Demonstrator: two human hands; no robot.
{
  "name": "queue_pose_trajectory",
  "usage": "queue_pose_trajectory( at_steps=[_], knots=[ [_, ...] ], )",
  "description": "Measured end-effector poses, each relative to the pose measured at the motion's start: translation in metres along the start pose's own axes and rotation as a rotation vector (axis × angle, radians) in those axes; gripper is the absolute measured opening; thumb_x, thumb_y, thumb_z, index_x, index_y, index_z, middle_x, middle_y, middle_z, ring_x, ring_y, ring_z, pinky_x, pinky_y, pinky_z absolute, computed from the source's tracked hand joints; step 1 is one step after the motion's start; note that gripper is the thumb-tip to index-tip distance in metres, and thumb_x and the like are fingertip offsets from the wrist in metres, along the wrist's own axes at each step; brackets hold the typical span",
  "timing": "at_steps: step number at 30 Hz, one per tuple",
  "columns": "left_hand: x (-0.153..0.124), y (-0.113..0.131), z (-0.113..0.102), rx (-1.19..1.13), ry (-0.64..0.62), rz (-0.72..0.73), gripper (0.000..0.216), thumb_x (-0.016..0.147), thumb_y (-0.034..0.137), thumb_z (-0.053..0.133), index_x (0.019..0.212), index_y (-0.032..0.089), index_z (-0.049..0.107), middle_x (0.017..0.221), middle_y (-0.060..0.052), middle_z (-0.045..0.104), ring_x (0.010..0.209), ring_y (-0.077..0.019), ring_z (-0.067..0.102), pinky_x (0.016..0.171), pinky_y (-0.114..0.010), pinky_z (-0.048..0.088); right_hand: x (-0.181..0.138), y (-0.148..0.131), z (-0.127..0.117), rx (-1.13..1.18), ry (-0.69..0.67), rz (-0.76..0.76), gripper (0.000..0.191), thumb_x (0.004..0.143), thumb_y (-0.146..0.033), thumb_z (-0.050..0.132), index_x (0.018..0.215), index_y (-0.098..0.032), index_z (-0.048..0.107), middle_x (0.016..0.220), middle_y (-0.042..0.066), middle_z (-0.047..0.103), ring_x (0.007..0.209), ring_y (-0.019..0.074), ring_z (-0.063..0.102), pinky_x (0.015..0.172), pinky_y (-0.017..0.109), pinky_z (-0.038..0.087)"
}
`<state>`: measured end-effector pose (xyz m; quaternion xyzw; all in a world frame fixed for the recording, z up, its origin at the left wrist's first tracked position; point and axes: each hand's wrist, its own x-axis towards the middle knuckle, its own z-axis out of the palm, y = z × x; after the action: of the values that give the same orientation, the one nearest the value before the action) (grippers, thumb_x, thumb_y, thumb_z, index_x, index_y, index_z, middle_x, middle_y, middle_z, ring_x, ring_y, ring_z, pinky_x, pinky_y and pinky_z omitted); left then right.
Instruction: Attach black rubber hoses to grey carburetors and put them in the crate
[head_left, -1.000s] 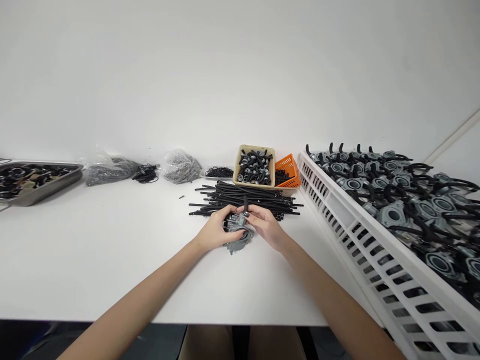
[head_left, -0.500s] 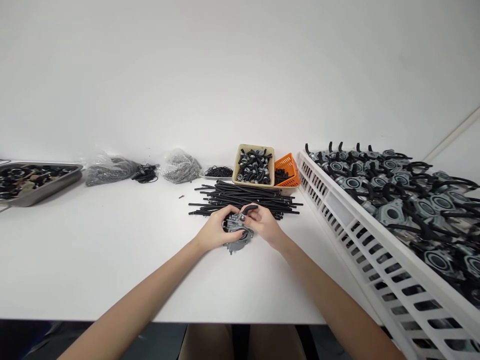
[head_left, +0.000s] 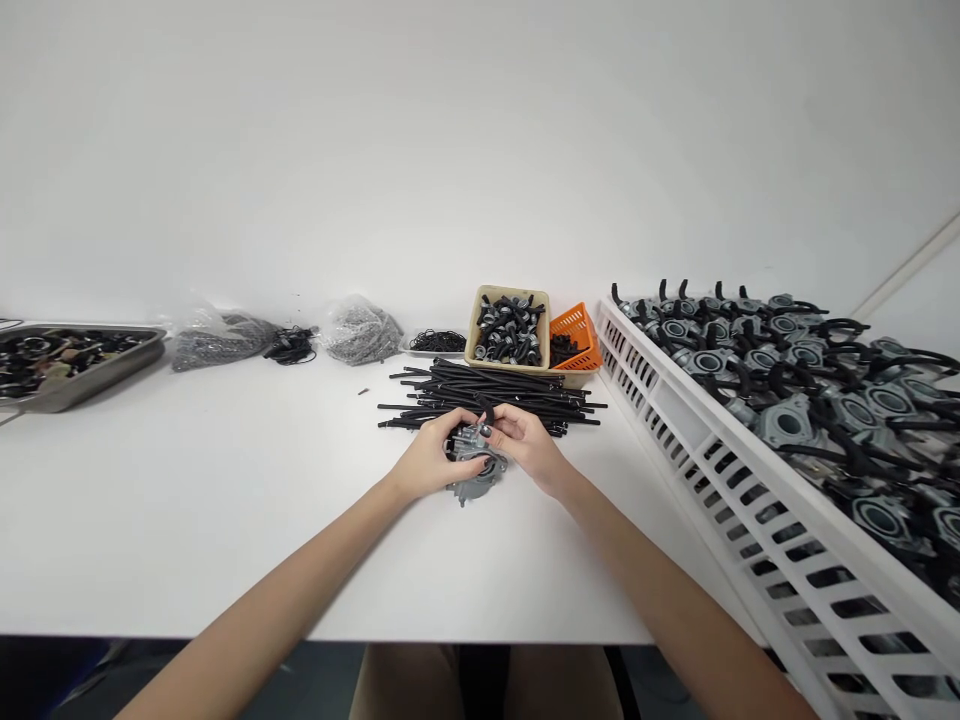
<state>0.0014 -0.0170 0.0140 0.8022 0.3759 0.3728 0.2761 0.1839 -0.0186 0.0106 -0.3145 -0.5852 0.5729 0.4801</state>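
A grey metal carburetor body (head_left: 474, 470) rests on the white table (head_left: 225, 500) between both my hands. My left hand (head_left: 431, 458) is closed round its left side. My right hand (head_left: 529, 445) pinches a short black rubber hose (head_left: 487, 412) at the top of the part, fingers pressed together. Just behind my hands lies a pile of long black tubes (head_left: 495, 392).
A beige bin (head_left: 511, 330) of black and grey small parts and an orange basket (head_left: 576, 338) stand behind the tubes. A white slatted crate (head_left: 720, 470) full of carburetor bodies fills the right. Plastic bags of parts (head_left: 360, 332) and a metal tray (head_left: 75, 358) sit far left.
My right hand has turned the short black hose from upright, through a sideways tilt, down against the top of the part. My left hand has stayed on the body.
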Motion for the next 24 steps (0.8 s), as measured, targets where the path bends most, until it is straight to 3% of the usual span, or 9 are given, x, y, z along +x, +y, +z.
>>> queue_pose_trajectory(
  at_steps=[4, 11, 15, 21, 24],
  knots=[
    [0.0001, 0.0002, -0.0002, -0.014, 0.004, 0.007, 0.036, 0.07, 0.029, 0.068, 0.102, 0.019, 0.056, 0.094, -0.001, 0.065, 0.083, -0.0183, 0.06, 0.077, -0.029, 0.046, -0.0001, -0.001, 0.0012, -0.048, -0.019, -0.066, 0.036, 0.071, -0.052, 0.075, 0.086, -0.02, 0.068, 0.099, 0.005, 0.061, 0.094, 0.0194, 0.061, 0.087, 0.033, 0.048],
    [0.0002, 0.0012, -0.0011, -0.026, -0.01, -0.005, 0.034, 0.07, 0.029, 0.067, 0.101, 0.018, 0.056, 0.094, -0.002, 0.065, 0.083, -0.0182, 0.059, 0.078, -0.029, 0.046, 0.0005, 0.0024, 0.0009, -0.017, 0.012, 0.022, 0.039, 0.068, -0.051, 0.079, 0.088, -0.02, 0.067, 0.091, 0.003, 0.065, 0.09, 0.0186, 0.061, 0.083, 0.032, 0.049],
    [-0.0004, 0.0009, -0.0016, -0.012, -0.006, -0.005, 0.036, 0.069, 0.03, 0.068, 0.101, 0.019, 0.055, 0.094, -0.002, 0.064, 0.083, -0.0184, 0.059, 0.078, -0.029, 0.046, 0.0003, 0.0003, -0.0013, -0.019, -0.024, -0.021, 0.036, 0.071, -0.051, 0.076, 0.088, -0.02, 0.069, 0.097, 0.005, 0.064, 0.096, 0.0198, 0.061, 0.088, 0.034, 0.048],
    [-0.0017, -0.003, -0.002, -0.034, -0.024, 0.005, 0.036, 0.07, 0.029, 0.068, 0.102, 0.018, 0.056, 0.095, -0.002, 0.065, 0.083, -0.0184, 0.06, 0.078, -0.029, 0.047, 0.0002, 0.0016, 0.0011, -0.045, 0.011, -0.046, 0.039, 0.068, -0.053, 0.077, 0.085, -0.02, 0.069, 0.09, 0.004, 0.063, 0.088, 0.0184, 0.061, 0.081, 0.032, 0.05],
    [-0.0008, -0.007, -0.0021, -0.062, -0.037, 0.006, 0.04, 0.067, 0.029, 0.071, 0.103, 0.018, 0.056, 0.099, -0.003, 0.065, 0.087, -0.02, 0.06, 0.08, -0.03, 0.047, -0.0002, -0.0002, 0.0035, -0.032, 0.058, -0.074, 0.038, 0.07, -0.05, 0.077, 0.092, -0.021, 0.069, 0.091, 0.004, 0.066, 0.086, 0.018, 0.061, 0.081, 0.033, 0.05]
  ],
)
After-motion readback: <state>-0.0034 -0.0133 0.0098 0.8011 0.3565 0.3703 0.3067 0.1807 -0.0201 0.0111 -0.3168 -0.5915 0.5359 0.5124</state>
